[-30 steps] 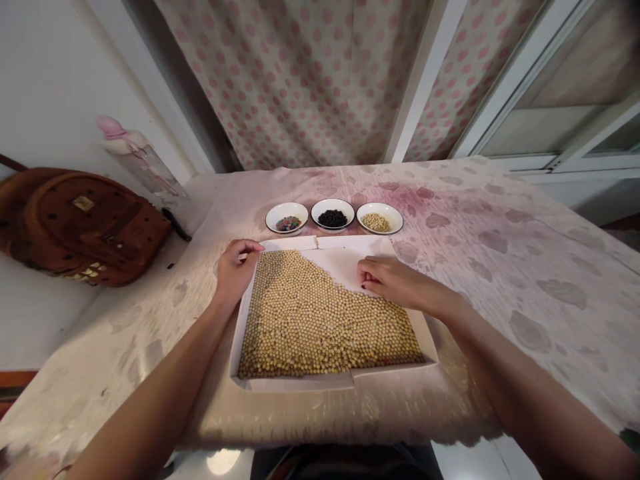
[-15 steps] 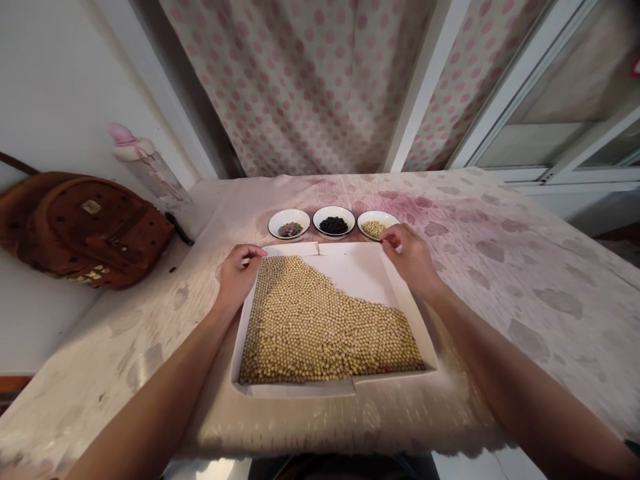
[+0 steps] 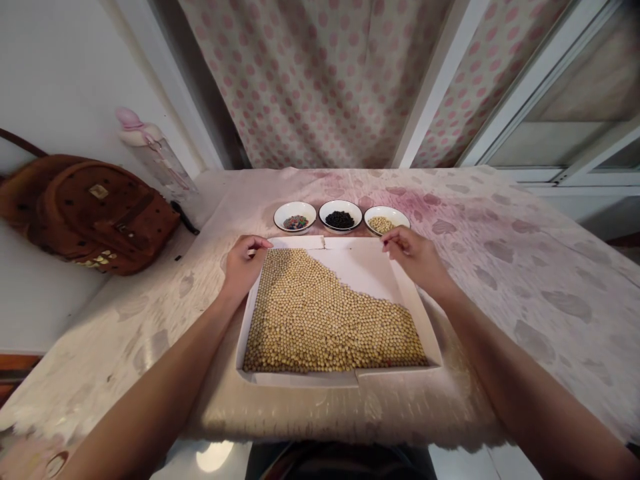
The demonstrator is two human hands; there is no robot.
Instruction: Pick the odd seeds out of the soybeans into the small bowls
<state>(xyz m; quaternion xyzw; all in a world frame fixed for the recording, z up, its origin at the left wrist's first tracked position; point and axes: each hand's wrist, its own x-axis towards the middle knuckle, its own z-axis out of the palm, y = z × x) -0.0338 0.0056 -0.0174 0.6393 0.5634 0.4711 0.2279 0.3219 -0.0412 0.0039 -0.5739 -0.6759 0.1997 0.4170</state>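
A shallow white tray [image 3: 423, 327] lies in front of me, filled over its near and left part with yellow beans [image 3: 320, 320]. My left hand [image 3: 243, 265] curls over the tray's far left corner and grips its rim. My right hand [image 3: 416, 255] hovers at the tray's far right corner, fingertips pinched together just below the small white bowl of yellow beans [image 3: 386, 220]; what the pinch holds is too small to see. Left of that bowl stand a bowl of black beans [image 3: 340, 215] and a bowl of mixed coloured beans [image 3: 295, 217].
The table wears a pale cloth with pink leaf prints [image 3: 500, 260]. A brown studded backpack [image 3: 90, 213] and a clear bottle with a pink cap [image 3: 153, 153] sit at the left by the wall. A dotted curtain [image 3: 320, 80] hangs behind.
My right hand went from the beans in the tray up to the yellow-bean bowl, then drew back slightly to the tray's far right corner. The left hand stayed on the rim.
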